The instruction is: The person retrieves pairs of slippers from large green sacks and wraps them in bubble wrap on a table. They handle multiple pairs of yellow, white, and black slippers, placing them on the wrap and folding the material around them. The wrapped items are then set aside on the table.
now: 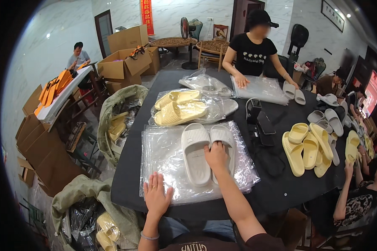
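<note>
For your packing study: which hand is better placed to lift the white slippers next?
Probably the right hand: it already rests on the white slippers. The left hand lies flat on the plastic bags, apart from them.

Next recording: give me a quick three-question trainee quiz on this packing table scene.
1. True or false: the right hand rests on the pair of white ridged foam slippers.
2. What lies under the flat left hand? A) cardboard box B) stack of clear plastic bags C) yellow slipper
3. Fill in: the loose heap of pale yellow slippers lies to the person's ____ on the black table.

Key: 1 true; 2 B; 3 right.
</note>
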A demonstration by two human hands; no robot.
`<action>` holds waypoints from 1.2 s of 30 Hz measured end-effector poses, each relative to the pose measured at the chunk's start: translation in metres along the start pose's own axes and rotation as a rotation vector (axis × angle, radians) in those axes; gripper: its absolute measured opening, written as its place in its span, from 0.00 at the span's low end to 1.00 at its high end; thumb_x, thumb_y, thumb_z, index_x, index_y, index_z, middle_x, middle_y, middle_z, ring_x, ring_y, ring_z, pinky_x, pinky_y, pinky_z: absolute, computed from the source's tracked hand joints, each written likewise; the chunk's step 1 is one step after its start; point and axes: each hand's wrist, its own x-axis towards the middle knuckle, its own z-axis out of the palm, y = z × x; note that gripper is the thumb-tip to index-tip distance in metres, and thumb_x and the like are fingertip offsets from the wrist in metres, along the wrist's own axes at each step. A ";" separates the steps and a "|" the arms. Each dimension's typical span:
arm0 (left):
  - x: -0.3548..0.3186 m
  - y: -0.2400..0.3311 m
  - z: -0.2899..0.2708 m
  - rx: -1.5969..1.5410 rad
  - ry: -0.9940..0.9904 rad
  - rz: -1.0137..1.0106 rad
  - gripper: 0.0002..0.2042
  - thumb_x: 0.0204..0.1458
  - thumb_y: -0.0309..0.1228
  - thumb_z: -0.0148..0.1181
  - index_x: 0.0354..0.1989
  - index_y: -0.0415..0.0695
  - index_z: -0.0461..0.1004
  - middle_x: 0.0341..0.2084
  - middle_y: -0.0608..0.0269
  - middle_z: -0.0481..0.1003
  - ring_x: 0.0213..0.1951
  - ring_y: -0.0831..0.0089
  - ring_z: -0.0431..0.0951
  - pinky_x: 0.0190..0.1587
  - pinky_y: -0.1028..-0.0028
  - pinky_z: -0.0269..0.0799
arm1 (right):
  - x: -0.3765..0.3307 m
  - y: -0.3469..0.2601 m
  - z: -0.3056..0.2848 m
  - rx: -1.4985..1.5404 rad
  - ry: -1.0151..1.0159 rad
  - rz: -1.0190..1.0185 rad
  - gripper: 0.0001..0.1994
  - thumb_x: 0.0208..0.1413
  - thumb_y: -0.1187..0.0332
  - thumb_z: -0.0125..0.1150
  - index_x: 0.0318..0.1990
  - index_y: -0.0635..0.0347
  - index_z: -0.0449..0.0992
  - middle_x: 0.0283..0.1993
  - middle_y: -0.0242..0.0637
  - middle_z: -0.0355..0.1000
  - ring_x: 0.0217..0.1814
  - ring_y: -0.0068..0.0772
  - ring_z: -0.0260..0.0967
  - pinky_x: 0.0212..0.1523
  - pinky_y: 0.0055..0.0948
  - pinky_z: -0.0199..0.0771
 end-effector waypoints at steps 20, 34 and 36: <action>0.004 0.000 -0.002 0.020 0.005 -0.003 0.31 0.53 0.48 0.52 0.60 0.40 0.61 0.62 0.50 0.59 0.64 0.57 0.57 0.65 0.53 0.46 | 0.003 0.002 -0.001 -0.079 -0.015 -0.005 0.20 0.54 0.56 0.56 0.41 0.68 0.71 0.46 0.50 0.69 0.51 0.52 0.65 0.48 0.49 0.68; 0.001 -0.010 0.002 0.116 -0.106 0.027 0.28 0.49 0.43 0.52 0.57 0.40 0.65 0.61 0.52 0.60 0.66 0.59 0.54 0.65 0.54 0.45 | -0.076 -0.066 -0.002 -0.004 -0.416 -0.486 0.15 0.51 0.62 0.57 0.38 0.67 0.72 0.42 0.50 0.70 0.47 0.52 0.67 0.43 0.47 0.71; 0.002 -0.010 0.002 0.102 -0.085 0.010 0.28 0.49 0.43 0.53 0.57 0.39 0.65 0.61 0.52 0.61 0.66 0.59 0.54 0.65 0.55 0.46 | -0.080 -0.067 0.002 0.012 -0.337 -0.482 0.15 0.51 0.62 0.56 0.38 0.67 0.72 0.43 0.49 0.70 0.47 0.52 0.67 0.43 0.47 0.71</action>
